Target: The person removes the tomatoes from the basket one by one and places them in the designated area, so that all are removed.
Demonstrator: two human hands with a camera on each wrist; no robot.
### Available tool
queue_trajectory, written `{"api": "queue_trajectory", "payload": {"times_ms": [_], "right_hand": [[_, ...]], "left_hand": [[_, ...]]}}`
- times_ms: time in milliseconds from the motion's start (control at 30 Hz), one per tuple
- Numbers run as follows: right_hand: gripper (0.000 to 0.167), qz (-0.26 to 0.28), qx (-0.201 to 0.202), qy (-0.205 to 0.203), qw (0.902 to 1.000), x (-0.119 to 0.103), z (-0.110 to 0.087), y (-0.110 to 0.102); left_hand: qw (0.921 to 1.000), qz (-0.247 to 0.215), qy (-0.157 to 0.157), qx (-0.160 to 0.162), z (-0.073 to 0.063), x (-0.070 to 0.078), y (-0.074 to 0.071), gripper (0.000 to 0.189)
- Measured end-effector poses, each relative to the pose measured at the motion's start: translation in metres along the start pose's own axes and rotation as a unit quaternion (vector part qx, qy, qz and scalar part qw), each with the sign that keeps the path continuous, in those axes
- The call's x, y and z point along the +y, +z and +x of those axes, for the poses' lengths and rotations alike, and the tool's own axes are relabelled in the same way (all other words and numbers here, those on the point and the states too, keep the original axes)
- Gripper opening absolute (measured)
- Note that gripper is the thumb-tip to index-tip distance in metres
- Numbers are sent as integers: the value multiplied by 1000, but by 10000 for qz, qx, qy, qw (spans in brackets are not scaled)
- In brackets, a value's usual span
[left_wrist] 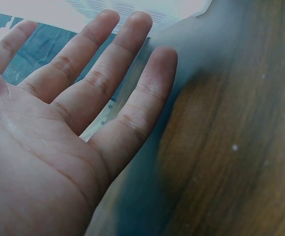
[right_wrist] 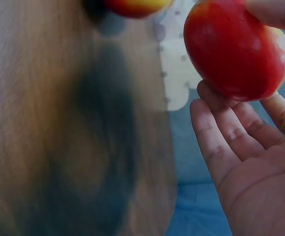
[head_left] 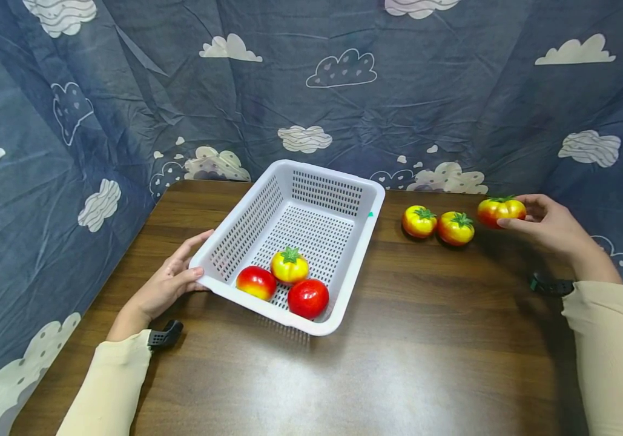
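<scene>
Head: right grip [head_left: 555, 229] pinches tomato [head_left: 493, 212], leaves [head_left: 501, 199] up, long axis sideways; left grip [head_left: 165, 287] uncurled.

We hold both forearms [head_left: 106, 384] forward and well apart; our left hand [head_left: 166, 284] spreads its fingers [left_wrist: 98, 78] nearly straight; our right hand [head_left: 553, 227] points inward, thumb [head_left: 520, 226] set opposite its fingers in a pinch

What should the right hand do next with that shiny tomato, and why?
I think the right hand should carry the held tomato left towards the white basket. That hand holds the tomato above the table, three tomatoes lie in the basket with bare floor beyond them, and the left hand touches the basket's corner, perhaps steadying it.
</scene>
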State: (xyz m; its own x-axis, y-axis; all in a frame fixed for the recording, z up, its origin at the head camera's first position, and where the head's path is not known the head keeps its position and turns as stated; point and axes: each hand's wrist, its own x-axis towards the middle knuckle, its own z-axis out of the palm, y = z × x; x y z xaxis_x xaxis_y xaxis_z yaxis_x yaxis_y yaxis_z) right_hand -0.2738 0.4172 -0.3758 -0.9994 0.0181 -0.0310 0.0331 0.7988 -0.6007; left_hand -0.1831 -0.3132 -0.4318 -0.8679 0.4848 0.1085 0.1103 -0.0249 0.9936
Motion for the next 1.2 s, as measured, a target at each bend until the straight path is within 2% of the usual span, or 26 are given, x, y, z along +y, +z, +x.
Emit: {"api": "queue_trajectory", "payload": {"times_ms": [300, 500, 867, 1033, 1200], "right_hand": [[91, 208, -73, 322, 9992, 23, -1, 7], [96, 520, -429, 537, 9963, 33, 1, 10], [98, 51, -577, 588, 9966, 39, -2, 18], [98, 22, -518, 476, 9975, 39, 0, 21], [104, 49, -550, 564, 9969, 39, 2, 24]], "left_hand": [[10000, -12, -9, 6, -1, 0, 0, 71], [10000, 1, -27, 35, -1, 0, 0, 71], [10000, 44, -36, 50, 0, 0, 0, 72], [10000, 55, -17, 67, 1, 0, 0, 72], [9999, 56, -39, 86, 0, 0, 0, 72]]}}
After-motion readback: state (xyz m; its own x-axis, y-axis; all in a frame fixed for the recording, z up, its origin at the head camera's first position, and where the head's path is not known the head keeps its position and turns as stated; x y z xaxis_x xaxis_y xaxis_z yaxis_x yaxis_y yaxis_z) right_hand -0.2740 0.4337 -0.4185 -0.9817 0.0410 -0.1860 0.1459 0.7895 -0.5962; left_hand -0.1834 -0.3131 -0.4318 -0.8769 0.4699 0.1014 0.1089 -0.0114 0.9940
